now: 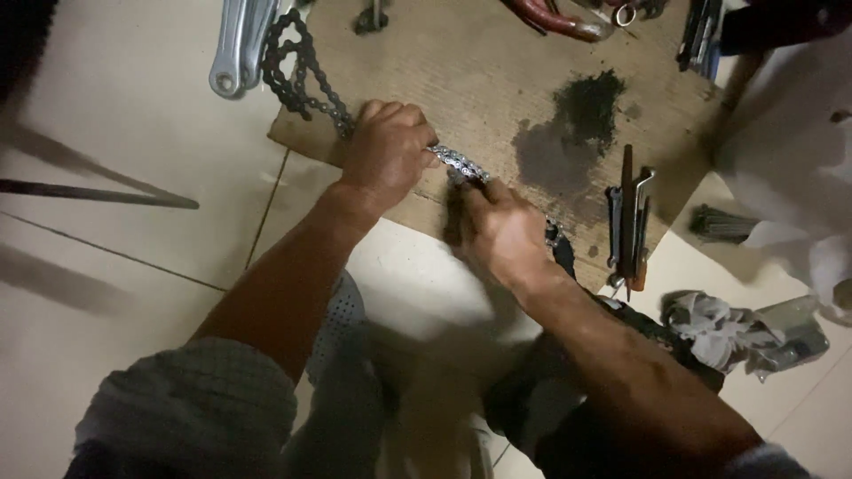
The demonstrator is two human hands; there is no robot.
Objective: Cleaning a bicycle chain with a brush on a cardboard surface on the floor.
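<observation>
A metal roller chain (302, 75) lies in a loop at the upper left of a brown board (479, 71) and stretches rightward between both hands. My left hand (386, 146) is closed around the chain near the board's front edge. My right hand (501, 226) grips the chain a little farther right, fingers pinched on its links; the section under the palm is hidden. A short bright length of chain (457, 162) shows between the two hands.
A dark oil stain (568, 124) marks the board. Pliers and slim tools (627, 222) lie at its right edge, red-handled tools (559, 18) at the top. A silver crank arm (235, 44) lies upper left, a crumpled rag (710, 324) lower right, on a tiled floor (115, 106).
</observation>
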